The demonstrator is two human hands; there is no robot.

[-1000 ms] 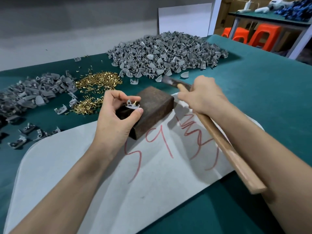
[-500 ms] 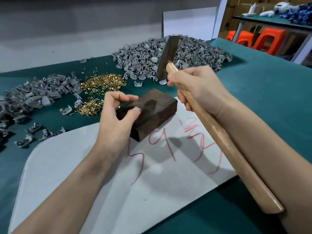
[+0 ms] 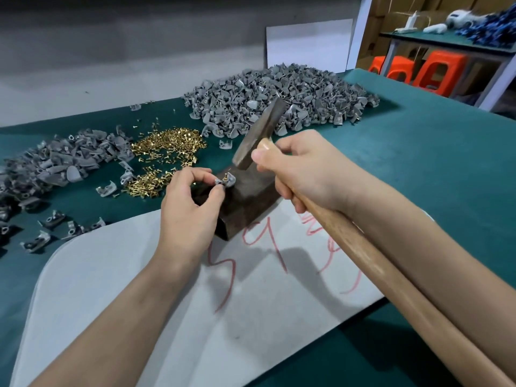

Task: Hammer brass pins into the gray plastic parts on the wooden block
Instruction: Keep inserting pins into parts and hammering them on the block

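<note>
- The left hand (image 3: pixel 190 208) pinches a gray plastic part (image 3: pixel 222 183) between thumb and forefinger, holding it on the top face of the wooden block (image 3: pixel 245 205) at the block's left corner. The grip sits at the same corner as half a second ago.
- A brass pin (image 3: pixel 225 176) stands upright in the part. It was hidden behind the fingers in the earlier frame and is now plain to see.
- The right hand (image 3: pixel 307 174) grips the hammer (image 3: pixel 261 132) by its wooden handle, close under the head.
- Half a second ago the hammer head stood high against the far heap. It has since come down and tilted, and its lower face is now just above and right of the pin, with a small gap showing.
- The block rests on a white sheet (image 3: pixel 125 303) with red writing, as before, on the green worktop (image 3: pixel 432 169).
- Loose brass pins (image 3: pixel 167 143) lie left of the block, between a small heap of gray parts (image 3: pixel 69 157) and the large heap (image 3: pixel 279 90) beyond.
</note>
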